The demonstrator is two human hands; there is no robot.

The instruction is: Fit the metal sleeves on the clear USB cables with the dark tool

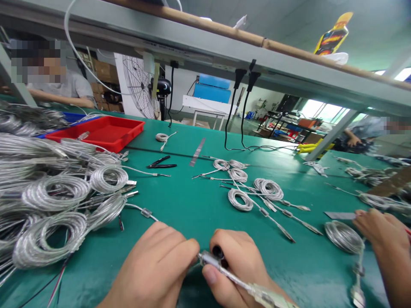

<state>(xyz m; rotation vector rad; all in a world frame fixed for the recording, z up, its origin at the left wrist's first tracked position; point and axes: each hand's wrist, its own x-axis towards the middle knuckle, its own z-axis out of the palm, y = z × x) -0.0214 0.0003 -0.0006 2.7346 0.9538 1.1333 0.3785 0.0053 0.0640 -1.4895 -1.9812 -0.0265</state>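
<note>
My left hand (154, 265) is closed, thumb and forefinger pinching the thin part of a clear USB cable (236, 280) beside its grey cylindrical bead (209, 259). My right hand (244, 256) is closed around the same cable, its thumb against the bead. The plug end (269, 297) points to the lower right. A black round-ended piece (218, 251) pokes out of my right fist; what it belongs to is hidden. Just left of my hands, another cable's bead (146, 212) lies on the green table (192, 205).
A large pile of coiled cables (54, 192) fills the left side, by a red tray (109, 132). Black cutters (162, 163), a metal strip (197, 152) and several coils (240, 199) lie ahead. At right, a co-worker's hand (379, 226) holds a flat metal strip (340, 215).
</note>
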